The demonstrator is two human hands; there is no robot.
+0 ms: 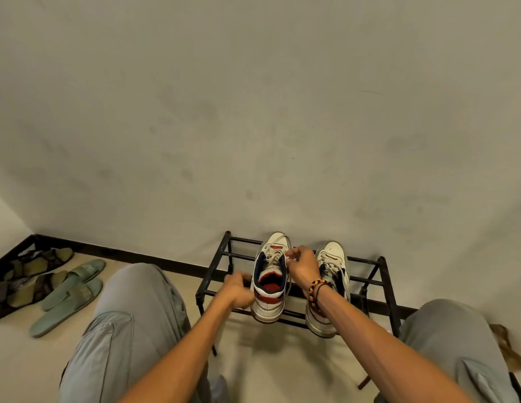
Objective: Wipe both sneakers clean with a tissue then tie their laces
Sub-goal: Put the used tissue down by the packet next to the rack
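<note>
I see the right hand (303,264) pinching a white lace (289,258) over the tongue of the left sneaker (270,282), while the left hand (237,289) is curled against that shoe's near left side (blurred, so I cannot tell what it grips, if anything). Both sneakers stand toes-to-wall on the top bars of a black metal shoe rack (215,264), the right sneaker (333,267) just beside the first and partly behind the beaded wrist. Farther out, grey-trousered knees frame the near edge, and green slippers (70,292) lie on the floor at far left beside dark patterned sandals (23,274).
</note>
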